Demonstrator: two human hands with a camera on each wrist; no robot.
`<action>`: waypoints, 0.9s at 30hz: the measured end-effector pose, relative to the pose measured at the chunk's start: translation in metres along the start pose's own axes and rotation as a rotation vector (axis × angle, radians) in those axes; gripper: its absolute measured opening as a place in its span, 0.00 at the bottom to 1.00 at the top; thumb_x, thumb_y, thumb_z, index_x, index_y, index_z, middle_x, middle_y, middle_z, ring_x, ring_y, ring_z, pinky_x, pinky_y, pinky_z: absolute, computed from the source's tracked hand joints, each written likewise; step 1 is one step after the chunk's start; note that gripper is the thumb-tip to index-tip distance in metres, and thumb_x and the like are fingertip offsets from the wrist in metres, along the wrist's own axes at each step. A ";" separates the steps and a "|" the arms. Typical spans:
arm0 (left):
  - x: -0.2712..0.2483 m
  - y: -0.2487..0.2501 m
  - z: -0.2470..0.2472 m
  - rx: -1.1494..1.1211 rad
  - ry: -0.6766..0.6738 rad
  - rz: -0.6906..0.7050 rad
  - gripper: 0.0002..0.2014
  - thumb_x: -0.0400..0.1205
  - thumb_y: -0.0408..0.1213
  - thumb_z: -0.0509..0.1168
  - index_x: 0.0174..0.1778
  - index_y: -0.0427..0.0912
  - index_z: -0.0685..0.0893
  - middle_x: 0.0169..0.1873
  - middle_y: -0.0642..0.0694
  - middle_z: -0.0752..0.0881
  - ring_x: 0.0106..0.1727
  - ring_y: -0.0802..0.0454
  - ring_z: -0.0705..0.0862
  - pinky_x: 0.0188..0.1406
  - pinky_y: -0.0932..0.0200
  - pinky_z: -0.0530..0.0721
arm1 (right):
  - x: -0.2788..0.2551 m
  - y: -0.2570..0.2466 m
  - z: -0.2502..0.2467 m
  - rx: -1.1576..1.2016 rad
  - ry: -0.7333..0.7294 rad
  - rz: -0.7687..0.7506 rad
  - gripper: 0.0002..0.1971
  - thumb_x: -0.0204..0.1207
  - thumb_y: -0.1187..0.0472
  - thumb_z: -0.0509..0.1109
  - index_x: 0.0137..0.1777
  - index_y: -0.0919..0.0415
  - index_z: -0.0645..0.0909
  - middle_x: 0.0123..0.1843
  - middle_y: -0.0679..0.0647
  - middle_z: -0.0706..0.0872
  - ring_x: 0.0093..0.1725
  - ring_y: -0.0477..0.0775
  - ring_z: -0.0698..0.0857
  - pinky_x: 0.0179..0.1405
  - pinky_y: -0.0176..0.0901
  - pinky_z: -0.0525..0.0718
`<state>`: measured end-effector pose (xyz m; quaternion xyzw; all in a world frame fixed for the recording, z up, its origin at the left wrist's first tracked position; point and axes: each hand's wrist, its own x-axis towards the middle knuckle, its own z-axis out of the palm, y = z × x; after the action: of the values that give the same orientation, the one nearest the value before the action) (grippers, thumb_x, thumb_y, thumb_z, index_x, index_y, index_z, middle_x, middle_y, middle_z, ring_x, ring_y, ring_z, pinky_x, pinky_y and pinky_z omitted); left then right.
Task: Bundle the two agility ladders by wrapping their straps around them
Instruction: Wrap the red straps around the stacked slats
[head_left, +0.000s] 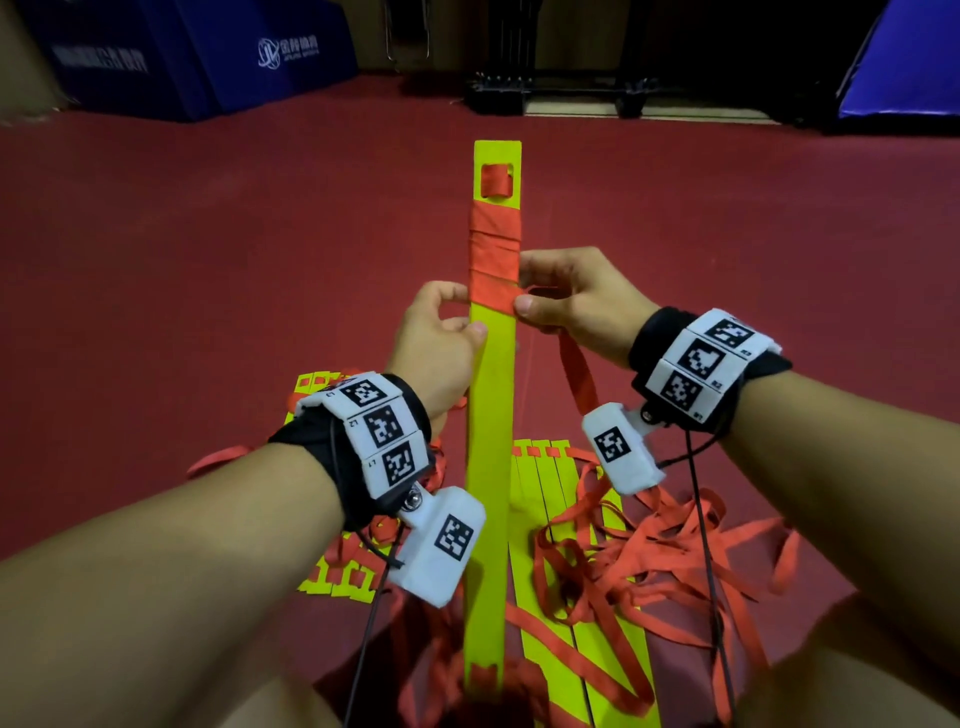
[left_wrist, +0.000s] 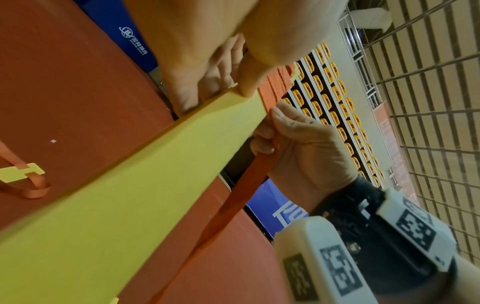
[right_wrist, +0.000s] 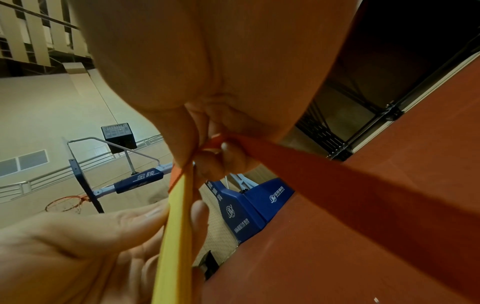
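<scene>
While L hand (head_left: 441, 338) steadies rungs (head_left: 491, 415), R hand (head_left: 571, 306) pinches strap (head_left: 579, 374).

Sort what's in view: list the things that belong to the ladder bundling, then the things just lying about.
Job: stacked yellow rungs in the left hand; red strap pinched by the right hand; loose ladder on the floor.

Lying about: blue padded base; wheeled frame.
</scene>
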<state>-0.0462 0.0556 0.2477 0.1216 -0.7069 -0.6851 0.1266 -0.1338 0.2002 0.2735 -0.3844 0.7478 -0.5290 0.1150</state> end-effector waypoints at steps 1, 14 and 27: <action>0.000 0.001 0.000 -0.006 0.008 -0.014 0.13 0.88 0.25 0.60 0.52 0.52 0.75 0.35 0.45 0.92 0.47 0.30 0.89 0.39 0.34 0.82 | 0.000 -0.001 0.000 0.012 -0.005 -0.006 0.16 0.80 0.79 0.65 0.58 0.61 0.84 0.40 0.41 0.87 0.35 0.41 0.78 0.36 0.33 0.74; -0.004 0.015 -0.005 -0.102 0.067 -0.036 0.09 0.87 0.22 0.60 0.48 0.41 0.79 0.46 0.32 0.85 0.47 0.40 0.83 0.57 0.22 0.84 | 0.003 -0.003 0.009 0.100 0.097 -0.112 0.19 0.80 0.73 0.72 0.70 0.65 0.81 0.53 0.54 0.88 0.37 0.41 0.83 0.37 0.34 0.79; -0.010 0.013 0.000 -0.180 -0.077 -0.072 0.12 0.91 0.35 0.60 0.59 0.40 0.89 0.49 0.42 0.93 0.55 0.42 0.92 0.47 0.45 0.87 | 0.007 -0.006 0.016 0.211 0.167 -0.022 0.07 0.79 0.70 0.73 0.53 0.61 0.80 0.37 0.47 0.88 0.31 0.40 0.85 0.30 0.32 0.78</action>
<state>-0.0368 0.0597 0.2606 0.1086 -0.6419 -0.7543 0.0852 -0.1261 0.1830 0.2736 -0.3331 0.6908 -0.6359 0.0865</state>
